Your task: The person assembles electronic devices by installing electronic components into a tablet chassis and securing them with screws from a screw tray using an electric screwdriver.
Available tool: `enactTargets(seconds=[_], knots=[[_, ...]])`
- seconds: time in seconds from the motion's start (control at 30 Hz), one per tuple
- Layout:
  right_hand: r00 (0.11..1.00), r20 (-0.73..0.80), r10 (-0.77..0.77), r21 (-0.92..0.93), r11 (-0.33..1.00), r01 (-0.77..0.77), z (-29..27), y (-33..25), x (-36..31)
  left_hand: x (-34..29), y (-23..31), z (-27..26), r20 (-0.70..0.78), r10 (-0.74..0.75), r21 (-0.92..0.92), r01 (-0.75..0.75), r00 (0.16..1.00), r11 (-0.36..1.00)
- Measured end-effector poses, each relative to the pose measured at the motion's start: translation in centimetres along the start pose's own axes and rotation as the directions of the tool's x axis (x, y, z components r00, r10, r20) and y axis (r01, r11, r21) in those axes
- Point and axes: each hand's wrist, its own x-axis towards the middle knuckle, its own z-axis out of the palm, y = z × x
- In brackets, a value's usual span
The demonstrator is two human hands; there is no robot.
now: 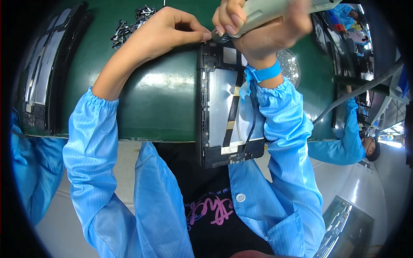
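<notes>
My right hand (258, 32), with a blue wrist strap, is wrapped round a pale grey power screwdriver (269, 15). The driver's metal nose (220, 37) points left and down at the far edge of an opened tablet-like device (217, 103). My left hand (172, 32) is pinched closed at that device's far left corner, its fingertips right beside the nose; what they hold, if anything, is hidden. Silver plates, black ribbon cables and pale tape strips show inside the device, whose near end reaches past the table edge.
On the green table (159, 103) lies a heap of small dark metal parts (133, 26). A round dish (289, 66) of tiny shiny pieces sits beside my right wrist. Stacks of similar devices (47, 64) stand at the left. A grey cable (357, 92) and another person's blue sleeve (340, 148) are at right.
</notes>
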Motion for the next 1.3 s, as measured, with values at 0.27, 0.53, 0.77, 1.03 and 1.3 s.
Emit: enactTargets(seconds=[0.27, 0.53, 0.77, 1.03, 1.3], knots=[[0.976, -0.182, 0.117, -0.159, 0.976, -0.147, 2.4, -1.5, -0.8, -0.2, -0.5, 0.0, -0.002, 0.019, -0.069, -0.019, 1.000, 0.997], [0.998, -0.027, 0.061, -0.266, 0.962, -0.066, -1.7, 0.5, -1.7, -0.2, 0.2, 0.0, 0.030, -0.081, -0.041, 0.083, 0.996, 0.996], [0.945, -0.311, 0.105, -0.333, 0.919, -0.212, 3.0, 0.0, -1.8, -0.1, -0.8, -0.1, 0.009, -0.017, -0.022, 0.018, 1.000, 1.000], [0.939, 0.194, -0.283, 0.274, 0.935, 0.225, -0.1, 2.8, -0.1, -0.5, 2.4, -0.9, 0.048, -0.122, -0.021, 0.124, 0.991, 0.992], [0.975, 0.114, -0.192, 0.449, 0.885, 0.122, 0.3, 2.9, -1.6, -0.8, 2.2, -0.9, 0.047, -0.130, -0.043, 0.132, 0.990, 0.990]])
